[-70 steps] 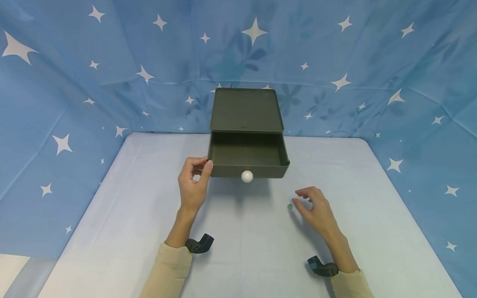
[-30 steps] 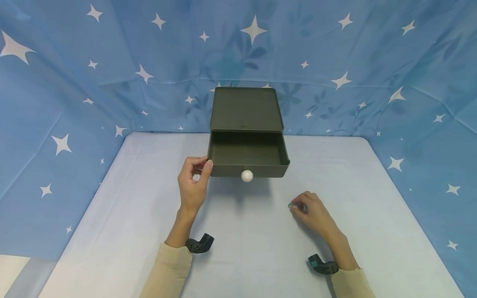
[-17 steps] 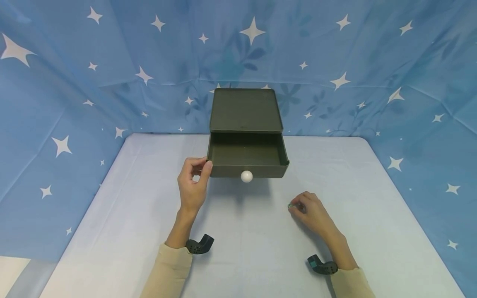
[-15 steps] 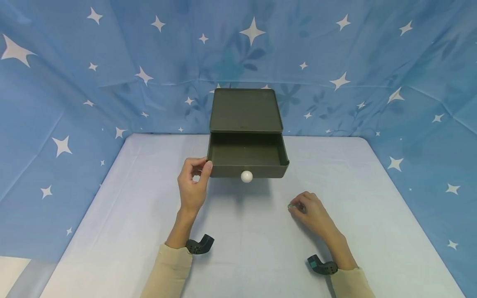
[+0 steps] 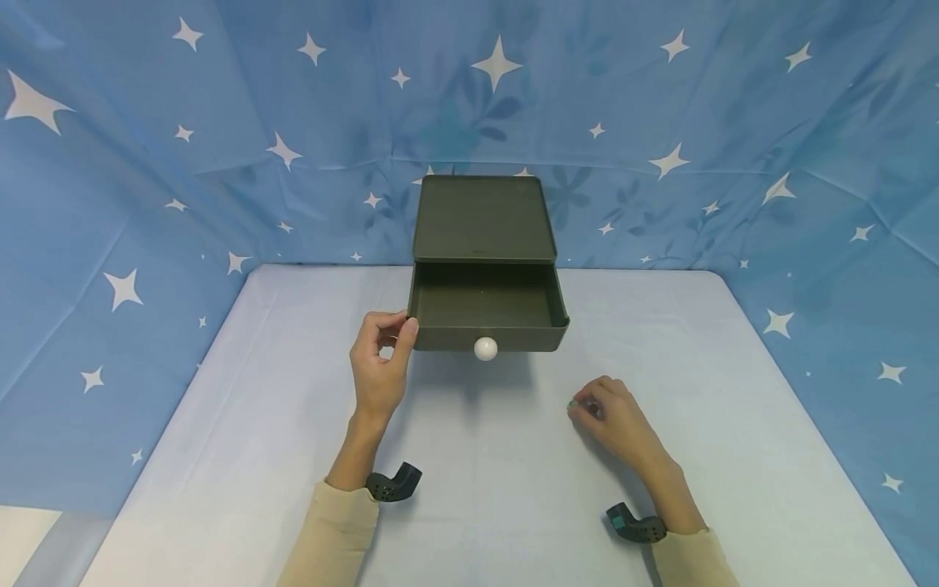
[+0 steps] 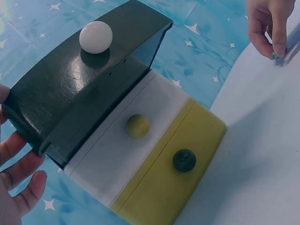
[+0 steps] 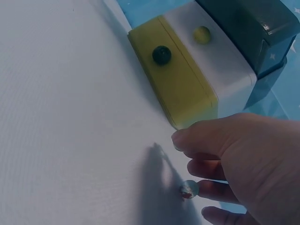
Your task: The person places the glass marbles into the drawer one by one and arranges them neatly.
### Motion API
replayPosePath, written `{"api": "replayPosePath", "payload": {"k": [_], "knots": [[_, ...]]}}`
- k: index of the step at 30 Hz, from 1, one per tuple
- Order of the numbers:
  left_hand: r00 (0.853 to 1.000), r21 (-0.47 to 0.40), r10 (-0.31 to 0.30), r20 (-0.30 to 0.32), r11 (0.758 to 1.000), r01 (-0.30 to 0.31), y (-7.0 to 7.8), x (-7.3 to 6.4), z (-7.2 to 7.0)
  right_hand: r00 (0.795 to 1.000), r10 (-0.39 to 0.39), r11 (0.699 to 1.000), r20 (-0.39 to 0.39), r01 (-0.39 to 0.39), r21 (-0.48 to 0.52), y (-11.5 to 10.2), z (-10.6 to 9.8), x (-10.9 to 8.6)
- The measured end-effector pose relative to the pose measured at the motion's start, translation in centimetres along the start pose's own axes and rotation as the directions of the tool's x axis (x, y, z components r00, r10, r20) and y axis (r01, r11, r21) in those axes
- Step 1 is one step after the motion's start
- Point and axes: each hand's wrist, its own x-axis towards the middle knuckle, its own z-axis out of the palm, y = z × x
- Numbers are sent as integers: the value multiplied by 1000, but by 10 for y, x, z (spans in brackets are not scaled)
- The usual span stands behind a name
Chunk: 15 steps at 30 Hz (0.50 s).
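In the head view my left hand point(image 5: 380, 363) grips the front left corner of a dark green drawer point(image 5: 489, 337) between thumb and fingers. This drawer, with a white ball knob point(image 5: 486, 349), stands pulled out of its small drawer chest point(image 5: 484, 218). To the right, my right hand point(image 5: 616, 420) pinches a small green glass marble point(image 6: 275, 56) at its fingertips, low over the tabletop. In the right wrist view a glass marble point(image 7: 189, 189) with a reddish-brown patch is by a fingertip; I cannot tell whether it is a second one.
Under the dark drawer, the chest has a white drawer point(image 6: 115, 145) with a yellow knob point(image 6: 138, 126) and a yellow drawer point(image 6: 176, 161) with a dark green knob point(image 6: 184, 160). A white tabletop point(image 5: 477, 489) lies below. Blue star-patterned cloth point(image 5: 330, 106) surrounds it.
My right hand's fingers have closed from a wider spread onto the green marble, which lay beside them 2.3 seconds ago. My left hand and the drawer have not visibly moved.
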Motion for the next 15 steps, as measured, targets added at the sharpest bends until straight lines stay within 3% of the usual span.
{"api": "replayPosePath", "payload": {"k": [9,15], "knots": [[1000,-1,-3,1,1000,3,0,0,0,994,-51,999,-92,51,-1,-7,-5,3],[1000,-4,-3,0,1000,3,-1,-1,1,992,-37,999,-118,39,20,-11,-10,4]]}}
